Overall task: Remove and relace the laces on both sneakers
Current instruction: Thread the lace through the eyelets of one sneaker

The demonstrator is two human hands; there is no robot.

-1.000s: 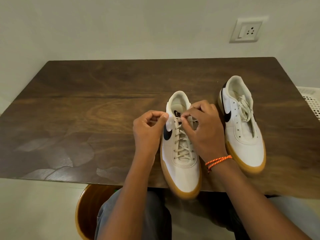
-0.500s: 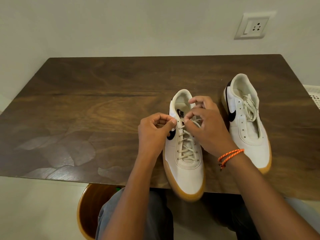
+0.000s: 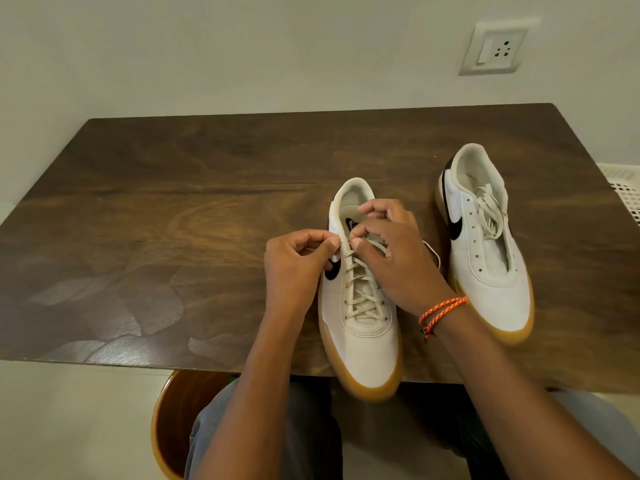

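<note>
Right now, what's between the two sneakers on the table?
In the head view, the right hand and a loose lace loop lie between the near sneaker and far sneaker.

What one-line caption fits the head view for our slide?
Both hands, left hand and right hand, work the lace at the near sneaker's top eyelets.

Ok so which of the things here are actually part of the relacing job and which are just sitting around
Part of the job:
near sneaker
its lace
far sneaker
loose lace on it
left hand and right hand, both pinching at the near sneaker's top eyelets

Just lying about:
wall socket
white basket
wooden stool
</note>
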